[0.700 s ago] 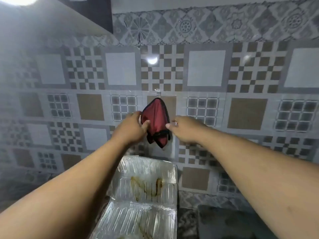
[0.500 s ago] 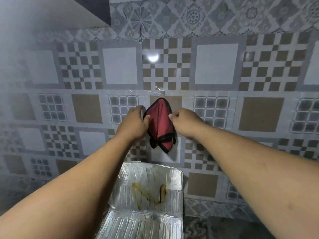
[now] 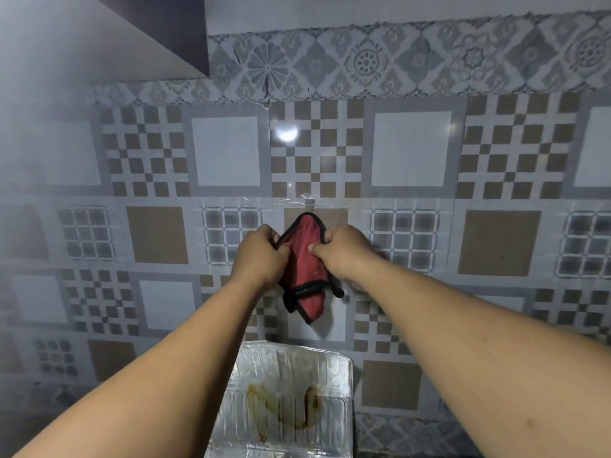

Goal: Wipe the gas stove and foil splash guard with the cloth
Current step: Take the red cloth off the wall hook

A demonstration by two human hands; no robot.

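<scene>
A red cloth [image 3: 306, 263] with black trim hangs against the tiled wall at the centre of the view, its top corner near a clear taped hook [image 3: 308, 202]. My left hand [image 3: 261, 256] pinches the cloth's left edge. My right hand [image 3: 345, 251] grips its right edge. Below them stands the foil splash guard [image 3: 291, 401], ribbed and shiny, with brown grease streaks on its upper panel. The gas stove is out of view.
The patterned tile wall [image 3: 413, 150] fills most of the view. A dark cabinet underside [image 3: 158, 31] juts out at the upper left. Both forearms reach in from the bottom corners.
Both hands have closed in on the cloth and gripped its edges more fully. The view has tilted slightly, showing more wall above.
</scene>
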